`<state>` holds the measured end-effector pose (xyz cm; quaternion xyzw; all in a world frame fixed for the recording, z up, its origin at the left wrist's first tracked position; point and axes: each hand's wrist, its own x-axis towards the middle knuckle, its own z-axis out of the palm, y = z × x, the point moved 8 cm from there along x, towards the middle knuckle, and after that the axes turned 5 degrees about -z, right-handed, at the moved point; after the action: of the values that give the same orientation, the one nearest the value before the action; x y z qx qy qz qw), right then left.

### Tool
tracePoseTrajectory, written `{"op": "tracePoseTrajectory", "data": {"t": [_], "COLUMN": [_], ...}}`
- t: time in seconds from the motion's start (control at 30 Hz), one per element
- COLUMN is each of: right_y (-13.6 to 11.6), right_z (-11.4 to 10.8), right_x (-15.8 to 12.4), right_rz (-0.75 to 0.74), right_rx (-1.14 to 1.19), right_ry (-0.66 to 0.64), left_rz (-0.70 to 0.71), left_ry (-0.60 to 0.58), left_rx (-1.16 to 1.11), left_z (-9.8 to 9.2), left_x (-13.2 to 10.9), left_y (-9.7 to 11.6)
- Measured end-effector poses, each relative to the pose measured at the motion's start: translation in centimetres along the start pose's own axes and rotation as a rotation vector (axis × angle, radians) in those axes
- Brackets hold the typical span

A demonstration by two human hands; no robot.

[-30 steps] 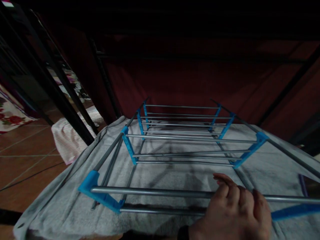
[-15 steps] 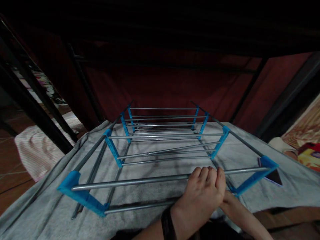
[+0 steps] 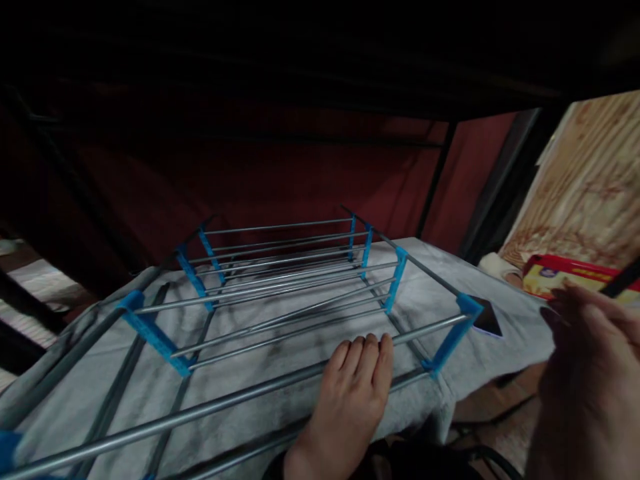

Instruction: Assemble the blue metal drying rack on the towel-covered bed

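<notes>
A rack of grey metal tubes (image 3: 300, 379) with blue plastic joints (image 3: 447, 343) lies on a light grey cloth (image 3: 420, 267). My left hand (image 3: 350, 393) is wrapped over the near top tube, right of its middle. Raised at the right edge, clear of the rack, is my right hand (image 3: 600, 340); it is blurred and partly cut off, and its fingers are smeared, so what it may hold cannot be made out. Beyond the near right joint lies a dark flat object (image 3: 485, 317) with a pale edge.
A red and yellow package (image 3: 565, 273) rests at the right, near a patterned beige cloth or mat (image 3: 590, 187). Dark posts and a dark overhead surface frame a red backdrop (image 3: 280, 173). Tiled floor (image 3: 530, 377) shows at the lower right.
The view has turned right. My right hand has left the rack and risen to the right side. My left hand still grips the near tube.
</notes>
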<state>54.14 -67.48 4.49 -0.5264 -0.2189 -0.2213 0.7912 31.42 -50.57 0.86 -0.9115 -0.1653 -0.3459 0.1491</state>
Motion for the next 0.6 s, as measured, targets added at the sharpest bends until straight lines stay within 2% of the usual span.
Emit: {"op": "tracePoseTrajectory", "data": {"t": [0.03,0.13,0.2,0.3,0.37,0.5,0.6], "right_y": [0.8,4.6,7.2,10.4,11.6,12.5,13.0], "right_z": [-0.2,-0.2,0.2,2.1,3.2,4.3,4.8], "right_x": [-0.1,-0.3,-0.3,-0.9,-1.6,-2.5,-2.9], "right_rz": [-0.026,0.040,0.148,0.328,0.400,0.449,0.484], "right_rx": [-0.030,-0.054,-0.063,-0.030,-0.031,-0.008,0.011], "right_ry": [0.085,0.159,0.105,-0.075,-0.148,-0.174,-0.188], "left_rz": [0.007,0.010,0.006,0.017,0.023,0.027,0.033], "left_ry": [-0.004,-0.051,-0.088,-0.111,-0.136,-0.247,-0.285], "left_rx": [-0.004,-0.005,-0.001,-0.006,-0.002,0.018,0.031], "left_z": [0.1,0.7,1.2,1.6,2.0,3.3,3.9], "left_x": [0.0,0.2,0.5,1.5,2.5,4.5,5.5], "left_y": [0.1,0.3,0.6,1.4,2.0,3.0,3.5]}}
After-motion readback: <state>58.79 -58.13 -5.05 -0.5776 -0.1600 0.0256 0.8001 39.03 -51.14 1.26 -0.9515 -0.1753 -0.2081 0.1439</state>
